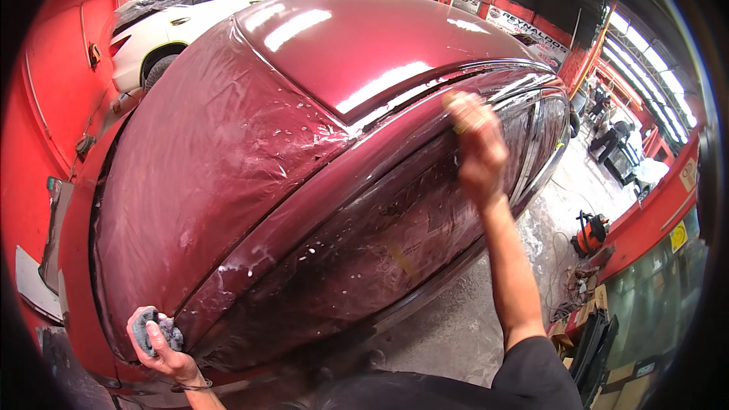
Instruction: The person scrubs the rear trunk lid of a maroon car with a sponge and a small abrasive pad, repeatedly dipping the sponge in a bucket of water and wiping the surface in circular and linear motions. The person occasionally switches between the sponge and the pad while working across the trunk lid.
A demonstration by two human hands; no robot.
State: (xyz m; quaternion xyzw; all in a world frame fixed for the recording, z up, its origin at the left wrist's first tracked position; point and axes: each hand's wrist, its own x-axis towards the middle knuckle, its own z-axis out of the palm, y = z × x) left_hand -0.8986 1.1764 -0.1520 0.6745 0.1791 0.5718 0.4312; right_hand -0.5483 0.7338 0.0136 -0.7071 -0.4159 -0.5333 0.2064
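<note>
- Head view: a dark red car [296, 201] fills the middle, its roof [456, 42] at the far side, with film [205, 129] over the broad window at the left and darker film [380, 231] along the near side windows.
- Progress, as a judgement: rubbing along the painted side rail [357, 163] seems to be underway rather than finished. Much of the roof looks glossy and even, reflecting the lights.
- What seems left: pale residue [234, 268] marks the lower left part of the rail, and whitish spots lie on the film and near the roof's corner. Both films are in place. How much of the rail has been worked cannot be told.
- Right hand [481, 144]: at the roof's near edge, over the upper part of the rail, fingers bent around what looks like a tan pad [460, 108]; blur hides its exact kind and whether it presses on the paint.
- Left hand [168, 353]: closed around a crumpled grey cloth [154, 329], at the near left, beside the lower end of the rail and well apart from the right hand.
- The car lies beyond both hands, its rail running from near the left hand up to the right one.
</note>
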